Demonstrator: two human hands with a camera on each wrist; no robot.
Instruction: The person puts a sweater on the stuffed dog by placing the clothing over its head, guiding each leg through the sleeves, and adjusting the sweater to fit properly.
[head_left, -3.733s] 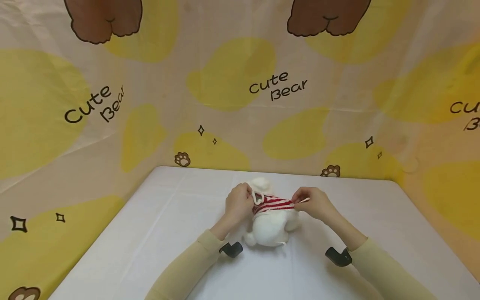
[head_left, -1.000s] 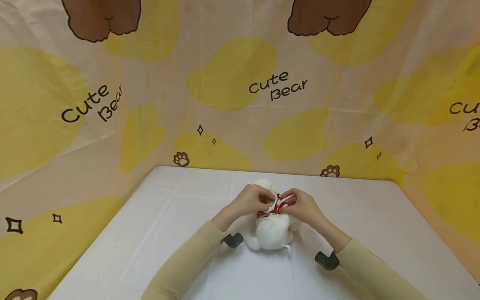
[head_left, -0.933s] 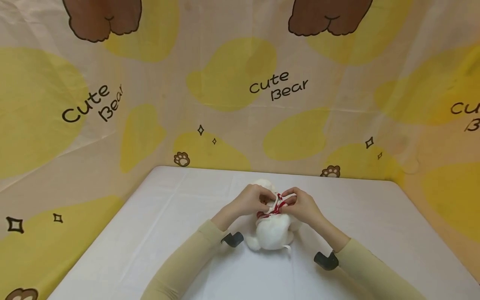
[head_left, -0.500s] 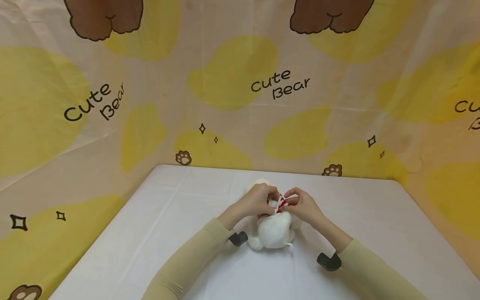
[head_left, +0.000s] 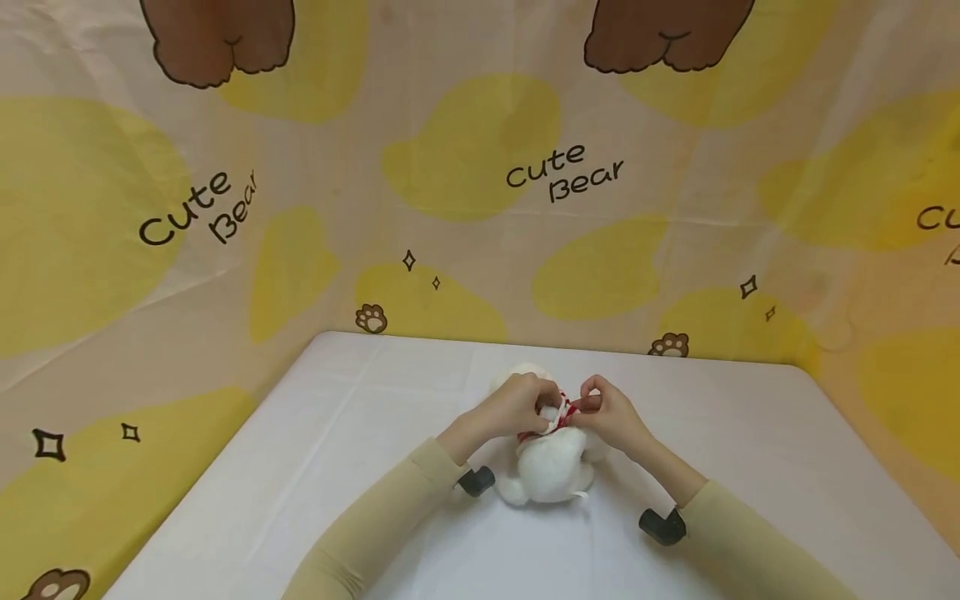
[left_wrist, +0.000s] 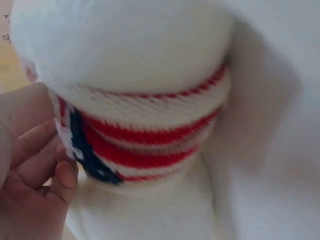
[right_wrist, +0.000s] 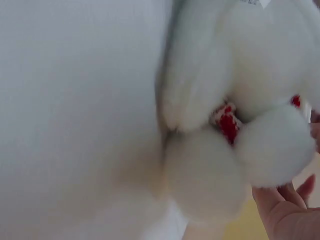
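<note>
Compared with 3.7 s earlier, the red-and-white striped knit garment (head_left: 558,414), then spread across the white plush toy (head_left: 551,467), is bunched into a narrow band, and the left hand (head_left: 517,407) and right hand (head_left: 611,414) have closed in together, each pinching it with curled fingers. The toy is soft, rounded and fluffy and lies mid-table on the smooth white table (head_left: 315,467); the garment is ribbed yarn. Only the left wrist view shows a dark blue patch (left_wrist: 82,145) on the garment beside the fingers (left_wrist: 62,177); the right wrist view shows the toy's rounded limbs with little red between them.
</note>
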